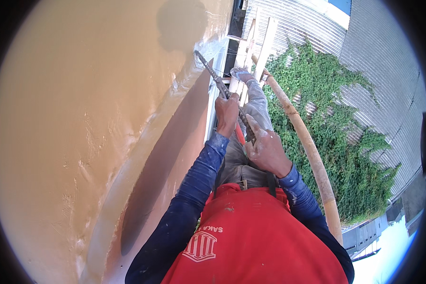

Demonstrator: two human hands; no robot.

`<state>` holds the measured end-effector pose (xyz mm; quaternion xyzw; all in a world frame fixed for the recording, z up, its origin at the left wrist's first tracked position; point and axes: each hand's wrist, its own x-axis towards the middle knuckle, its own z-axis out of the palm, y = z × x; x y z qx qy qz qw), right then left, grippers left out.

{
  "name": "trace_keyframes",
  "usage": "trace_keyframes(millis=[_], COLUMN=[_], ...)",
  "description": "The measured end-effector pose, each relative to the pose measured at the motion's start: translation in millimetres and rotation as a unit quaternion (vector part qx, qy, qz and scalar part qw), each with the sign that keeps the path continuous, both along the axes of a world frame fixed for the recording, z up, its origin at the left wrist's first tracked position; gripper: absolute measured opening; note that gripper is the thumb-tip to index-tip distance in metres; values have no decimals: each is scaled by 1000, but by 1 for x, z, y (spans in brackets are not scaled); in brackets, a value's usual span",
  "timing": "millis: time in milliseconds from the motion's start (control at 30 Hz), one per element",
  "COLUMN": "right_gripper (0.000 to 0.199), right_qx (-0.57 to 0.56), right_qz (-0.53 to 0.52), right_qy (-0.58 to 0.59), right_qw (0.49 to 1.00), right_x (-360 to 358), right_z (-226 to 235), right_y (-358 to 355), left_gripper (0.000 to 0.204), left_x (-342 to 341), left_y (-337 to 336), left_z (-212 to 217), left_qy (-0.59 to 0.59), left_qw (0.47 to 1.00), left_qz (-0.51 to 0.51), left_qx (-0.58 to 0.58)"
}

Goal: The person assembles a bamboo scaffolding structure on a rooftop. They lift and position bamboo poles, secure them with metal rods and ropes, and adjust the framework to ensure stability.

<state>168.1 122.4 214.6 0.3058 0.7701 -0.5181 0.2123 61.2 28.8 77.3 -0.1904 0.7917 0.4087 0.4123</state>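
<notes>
A long, narrow, dark tool (pixel 206 64) spattered with pale plaster or paint slants from the wall down to my hands; its exact kind does not show. My left hand (pixel 227 112) is wrapped round its middle. Lower down, my right hand (pixel 267 149) is closed about the near end, its index finger stretched along the tool. The far tip meets or lies very close to a whitish wet-looking patch (pixel 212 51) on the tan wall (pixel 80 118). Beside my hands, a short red strip (pixel 240 135) shows, partly hidden.
My foot (pixel 241 73) rests on pale wooden planks (pixel 266 47) along the wall. A pole (pixel 307 142) runs down the right side. Beyond lie green vines (pixel 317 94) over corrugated metal sheets (pixel 383 57). A ledge (pixel 168 161) juts from the wall at my left.
</notes>
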Motion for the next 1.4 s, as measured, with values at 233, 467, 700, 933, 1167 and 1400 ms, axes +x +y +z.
trace_keyframes(millis=[233,467,700,933,1167,1400], right_gripper=[72,71,68,70,74,66], right_qx=[49,38,78,43,-25,72], right_qz=[21,-1,-1,-7,10,-19], right_qy=[30,-23,35,-11,-75,-11], right_qw=[998,999,996,999,997,997], right_x=[-2,-22,-26,-35,-39,-28], right_z=[-11,-65,-121,-128,-120,-104], right_y=[-8,-22,-18,-8,-2,-14], left_gripper=[21,27,25,26,28,23], left_x=[-9,-28,-43,-47,-52,-38], left_y=[6,1,18,20,16,12], left_z=[12,-44,-79,-110,-115,-95], left_qy=[-21,-3,-6,-5,-13,-14], left_qw=[996,999,1000,997,997,999], left_qz=[75,-34,-17,-60,-59,-41], left_qx=[33,-22,-6,-45,-45,-27])
